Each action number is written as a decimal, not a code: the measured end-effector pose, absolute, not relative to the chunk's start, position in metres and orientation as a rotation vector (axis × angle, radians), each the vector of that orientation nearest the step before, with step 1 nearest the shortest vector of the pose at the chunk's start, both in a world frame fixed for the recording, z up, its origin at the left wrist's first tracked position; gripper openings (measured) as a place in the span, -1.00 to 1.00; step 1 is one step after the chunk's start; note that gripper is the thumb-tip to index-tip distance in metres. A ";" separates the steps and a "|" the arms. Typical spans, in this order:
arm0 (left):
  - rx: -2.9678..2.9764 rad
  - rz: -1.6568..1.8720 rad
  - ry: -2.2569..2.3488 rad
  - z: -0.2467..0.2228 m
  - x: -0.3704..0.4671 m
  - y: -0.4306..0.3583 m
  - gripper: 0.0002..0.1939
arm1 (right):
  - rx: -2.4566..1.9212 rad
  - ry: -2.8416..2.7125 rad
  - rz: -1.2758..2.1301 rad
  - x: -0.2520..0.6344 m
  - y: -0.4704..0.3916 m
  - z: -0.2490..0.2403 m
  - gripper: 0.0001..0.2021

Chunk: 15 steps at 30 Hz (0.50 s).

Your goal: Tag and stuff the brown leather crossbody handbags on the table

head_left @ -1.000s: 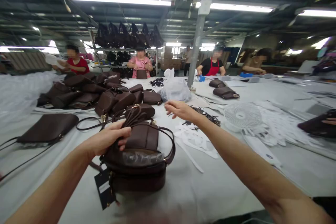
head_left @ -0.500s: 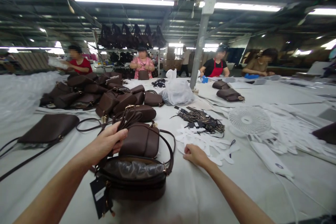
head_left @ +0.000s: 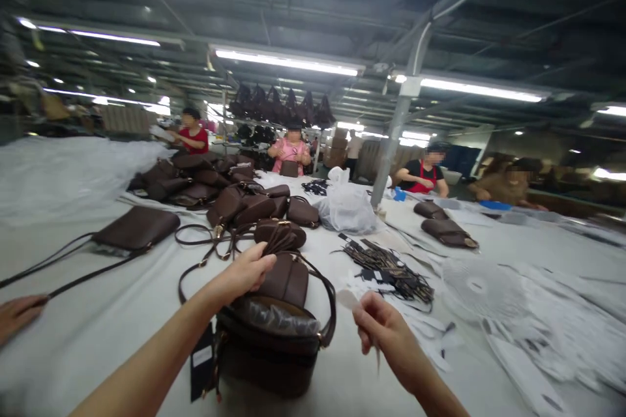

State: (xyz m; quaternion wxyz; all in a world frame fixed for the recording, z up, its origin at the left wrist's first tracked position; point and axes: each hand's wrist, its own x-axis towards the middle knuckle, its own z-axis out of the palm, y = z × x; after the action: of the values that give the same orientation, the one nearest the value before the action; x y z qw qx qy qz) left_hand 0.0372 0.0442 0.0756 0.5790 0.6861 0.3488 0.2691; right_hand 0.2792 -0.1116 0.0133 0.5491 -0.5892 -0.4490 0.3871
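My left hand [head_left: 249, 270] is closed around a folded bundle of thin brown straps [head_left: 280, 236], just above the handbags. Below it stands an open dark brown handbag [head_left: 268, 358] with clear plastic stuffing [head_left: 278, 316] in its mouth. A black hang tag [head_left: 202, 365] dangles at its left side. Right behind is another brown bag [head_left: 282, 279]. My right hand [head_left: 384, 329] pinches a thin white strip [head_left: 348, 300], with rounded end, beside the open bag's handle. Similar white pieces [head_left: 420, 319] lie on the table behind that hand.
A co-worker's hand [head_left: 22, 316] touches the strap of a brown bag [head_left: 137, 228] at left. Brown bags [head_left: 195, 176] are heaped behind. Black tags [head_left: 391, 273], a white plastic bag [head_left: 347, 205] and a white fan [head_left: 476, 287] lie right. Several people work across the table.
My right hand has lifted off the table with a white strip in its fingers. My left hand still grips the straps. The view has shifted, and a co-worker's hand has appeared at left.
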 end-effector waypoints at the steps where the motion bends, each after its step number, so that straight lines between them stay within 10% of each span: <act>1: 1.602 0.634 0.813 0.074 0.036 0.046 -0.80 | -1.396 -1.094 0.901 0.266 -0.108 0.019 -0.57; 15: 1.626 0.704 0.786 0.072 0.031 0.074 -0.76 | -1.291 -1.138 0.998 0.153 -0.042 0.041 -0.62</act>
State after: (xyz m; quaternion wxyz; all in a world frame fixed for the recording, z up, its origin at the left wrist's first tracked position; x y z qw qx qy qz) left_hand 0.0306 0.0745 0.0717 0.5658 0.6917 0.3342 0.2995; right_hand 0.1531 -0.0415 0.0411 0.5445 -0.5443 -0.4798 0.4208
